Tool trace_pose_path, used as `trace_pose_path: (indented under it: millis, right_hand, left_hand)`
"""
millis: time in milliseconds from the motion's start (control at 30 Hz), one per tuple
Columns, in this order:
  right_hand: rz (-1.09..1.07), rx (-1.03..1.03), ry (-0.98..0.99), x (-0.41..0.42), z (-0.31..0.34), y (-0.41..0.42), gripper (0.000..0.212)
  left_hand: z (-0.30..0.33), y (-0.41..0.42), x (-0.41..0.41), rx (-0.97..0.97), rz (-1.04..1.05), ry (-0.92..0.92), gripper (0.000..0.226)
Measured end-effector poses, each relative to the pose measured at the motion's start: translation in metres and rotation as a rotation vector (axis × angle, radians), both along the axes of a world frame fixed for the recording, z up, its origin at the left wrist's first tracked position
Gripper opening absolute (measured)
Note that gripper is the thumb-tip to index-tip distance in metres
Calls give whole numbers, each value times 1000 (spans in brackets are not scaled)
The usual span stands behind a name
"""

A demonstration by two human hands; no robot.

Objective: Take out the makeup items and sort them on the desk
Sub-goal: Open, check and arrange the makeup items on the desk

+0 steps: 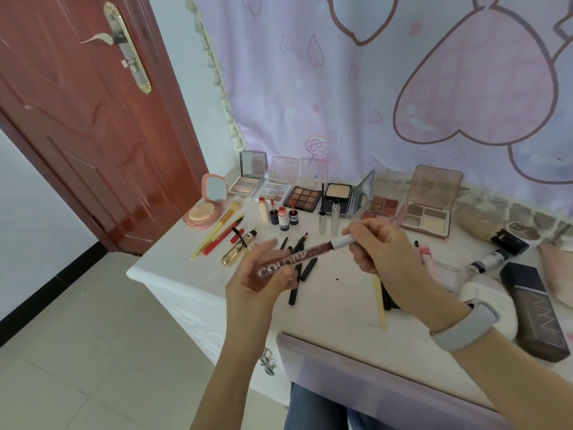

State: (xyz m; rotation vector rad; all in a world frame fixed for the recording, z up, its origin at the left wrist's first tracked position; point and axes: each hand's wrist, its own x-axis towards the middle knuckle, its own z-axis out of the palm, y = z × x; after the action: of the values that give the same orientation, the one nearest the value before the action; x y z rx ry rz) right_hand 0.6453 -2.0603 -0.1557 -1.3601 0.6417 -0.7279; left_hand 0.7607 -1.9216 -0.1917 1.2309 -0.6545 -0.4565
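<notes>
Above the white desk (335, 308) I hold a dark red lip gloss tube (297, 256) with white lettering, tilted up to the right. My left hand (263, 274) grips its lower body. My right hand (381, 252) pinches its white cap end (344, 242). Open eyeshadow palettes (305, 197) stand in a row at the back. Small lip tint bottles (282, 218) stand in front of them. Black pencils (299, 274) lie under my hands, partly hidden.
A pink cushion compact (206, 209) with mirror, a yellow brush (221, 225) and a gold mascara (237, 249) lie at the left. A dark foundation box (533, 308), tubes and a beige bottle (474, 223) crowd the right. A lilac container rim (372, 364) sits on my lap. A door (93, 119) is left.
</notes>
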Motion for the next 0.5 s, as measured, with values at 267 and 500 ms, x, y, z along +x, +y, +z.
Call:
trace_pose_path:
  millis: [267, 500]
  right_hand:
    - [-219, -286, 163, -21, -1, -34, 20]
    - [-466, -202, -34, -43, 3, -52, 21]
  left_hand:
    - [-4, 5, 4, 244, 128, -184, 23]
    - [-16, 10, 2, 292, 221, -153, 23]
